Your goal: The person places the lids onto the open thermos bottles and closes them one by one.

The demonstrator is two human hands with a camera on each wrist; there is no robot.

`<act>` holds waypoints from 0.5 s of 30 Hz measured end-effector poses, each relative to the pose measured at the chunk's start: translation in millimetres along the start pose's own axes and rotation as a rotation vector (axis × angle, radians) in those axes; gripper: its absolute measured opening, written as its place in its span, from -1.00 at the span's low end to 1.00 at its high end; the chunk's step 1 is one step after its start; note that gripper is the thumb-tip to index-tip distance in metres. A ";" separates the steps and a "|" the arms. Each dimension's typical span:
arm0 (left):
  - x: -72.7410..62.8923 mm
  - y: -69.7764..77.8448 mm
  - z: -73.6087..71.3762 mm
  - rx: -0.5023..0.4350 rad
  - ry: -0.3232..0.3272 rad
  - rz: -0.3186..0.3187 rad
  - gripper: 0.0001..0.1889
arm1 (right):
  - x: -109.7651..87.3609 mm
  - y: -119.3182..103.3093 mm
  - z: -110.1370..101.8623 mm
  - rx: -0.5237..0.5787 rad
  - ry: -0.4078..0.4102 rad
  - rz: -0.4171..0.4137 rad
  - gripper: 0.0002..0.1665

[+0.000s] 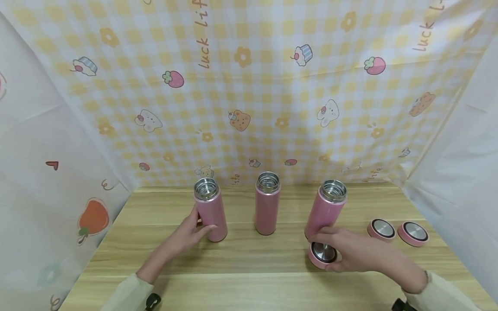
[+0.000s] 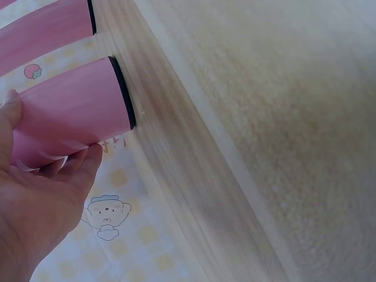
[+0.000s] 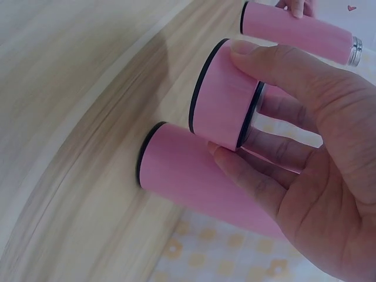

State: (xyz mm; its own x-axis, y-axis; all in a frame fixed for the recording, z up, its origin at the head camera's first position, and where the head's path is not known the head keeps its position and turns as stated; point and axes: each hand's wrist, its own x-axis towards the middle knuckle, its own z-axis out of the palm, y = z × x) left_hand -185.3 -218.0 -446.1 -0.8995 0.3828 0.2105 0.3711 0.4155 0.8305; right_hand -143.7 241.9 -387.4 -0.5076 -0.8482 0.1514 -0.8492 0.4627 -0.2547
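On the left of the head view stands an uncapped pink thermos bottle (image 1: 213, 216); my left hand (image 1: 189, 235) grips it low on the body. The left wrist view shows fingers and thumb round that bottle (image 2: 76, 106), its black base rim facing the camera. My right hand (image 1: 355, 250) pinches a pink lid (image 1: 324, 253) with a silver top in front of the right-hand uncapped bottle (image 1: 326, 211). In the right wrist view, thumb and fingers hold the lid (image 3: 220, 97) by its side, close to that bottle (image 3: 188, 179); whether they touch I cannot tell.
A third uncapped pink bottle (image 1: 267, 207) stands upright between the other two. Two more lids, one nearer (image 1: 381, 229) and one farther right (image 1: 413, 233), lie on the wooden table (image 1: 249, 289). A yellow checked cloth (image 1: 268, 99) hangs behind the table.
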 end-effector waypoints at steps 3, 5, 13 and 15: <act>-0.7 1.0 -0.1 -0.001 -0.006 -0.009 -0.21 | 2.6 -2.1 -0.6 0.006 -0.011 0.008 -0.35; -1.1 1.9 -0.3 0.000 -0.010 -0.013 -0.20 | 4.7 -3.8 -1.2 0.008 -0.019 0.017 -0.36; -0.7 2.3 -1.2 -0.006 -0.017 -0.020 -0.20 | 13.3 -9.9 -5.7 -0.002 -0.075 0.062 -0.30; -0.2 1.9 -0.5 -0.008 -0.017 -0.013 -0.19 | 15.7 -12.1 -7.3 -0.002 -0.088 0.073 -0.29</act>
State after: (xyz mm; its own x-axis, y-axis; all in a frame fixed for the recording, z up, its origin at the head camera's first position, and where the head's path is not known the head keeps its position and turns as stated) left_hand -184.5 -217.7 -444.3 -0.9002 0.3916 0.1904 0.3572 0.4141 0.8372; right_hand -142.4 224.9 -375.0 -0.5534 -0.8316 0.0476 -0.8107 0.5247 -0.2597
